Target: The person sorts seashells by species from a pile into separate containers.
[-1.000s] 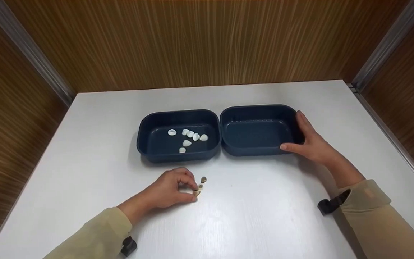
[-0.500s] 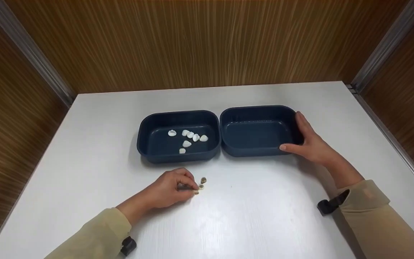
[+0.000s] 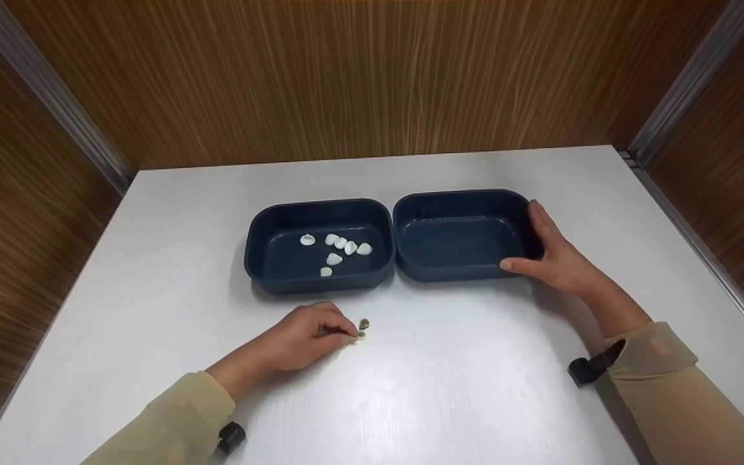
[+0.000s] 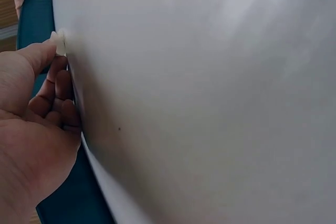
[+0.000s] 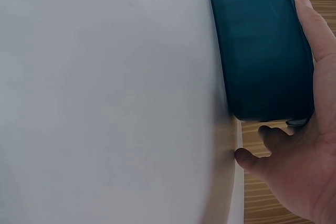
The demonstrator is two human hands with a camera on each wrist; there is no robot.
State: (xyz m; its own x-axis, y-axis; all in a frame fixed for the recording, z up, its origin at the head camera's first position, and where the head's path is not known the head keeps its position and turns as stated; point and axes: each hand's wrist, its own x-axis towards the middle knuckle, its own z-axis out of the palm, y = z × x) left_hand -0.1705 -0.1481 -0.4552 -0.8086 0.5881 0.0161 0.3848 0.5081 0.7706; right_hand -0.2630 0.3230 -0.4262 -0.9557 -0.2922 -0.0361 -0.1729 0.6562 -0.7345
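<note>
In the head view, my left hand (image 3: 304, 337) pinches a small pale shell (image 4: 61, 44) between thumb and fingertip, low over the white table. Close to those fingertips lie a brownish shell (image 3: 364, 323) and a paler one (image 3: 361, 335), partly hidden by the hand. My right hand (image 3: 562, 259) holds the right end of a dark blue box (image 3: 459, 242), its thumb on the front rim and its fingers along the end wall. Butted against it on the left is a matching blue box (image 3: 281, 259), with several white shells (image 3: 341, 243) scattered on its floor.
Both boxes stand mid-table, beyond the left hand. The white table (image 3: 449, 387) reaches toward the person and ends behind at a wood-grain panel (image 3: 372, 77). Similar panels rise at both sides.
The left thumb and fingertip have closed around the shell that lay nearest to them, and it is now mostly hidden. The right hand and both boxes stay in place.
</note>
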